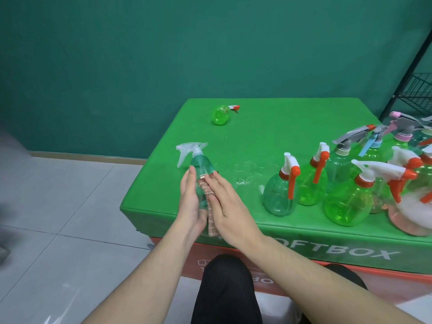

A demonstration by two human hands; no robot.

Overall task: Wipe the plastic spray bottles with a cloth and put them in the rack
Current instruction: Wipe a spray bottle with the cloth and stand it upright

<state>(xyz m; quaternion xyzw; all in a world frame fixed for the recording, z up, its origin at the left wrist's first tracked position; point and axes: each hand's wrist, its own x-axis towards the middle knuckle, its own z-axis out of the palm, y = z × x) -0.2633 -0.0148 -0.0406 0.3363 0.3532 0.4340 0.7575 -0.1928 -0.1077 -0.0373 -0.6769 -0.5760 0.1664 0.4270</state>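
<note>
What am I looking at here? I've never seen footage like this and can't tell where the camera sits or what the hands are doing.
There is no machine: this is one picture from a wide-angle camera worn on a person's head, looking forward and down at their own bare arms. The left hand holds a teal spray bottle with a clear trigger top. The right hand lies flat, pressing a brownish cloth against the bottle's side, so it is being wiped. They work over a green padded surface. On it, one green bottle lies on its side at the far end, and a cluster of upright bottles stands to the right. A black wire rack shows at the right edge.
</note>
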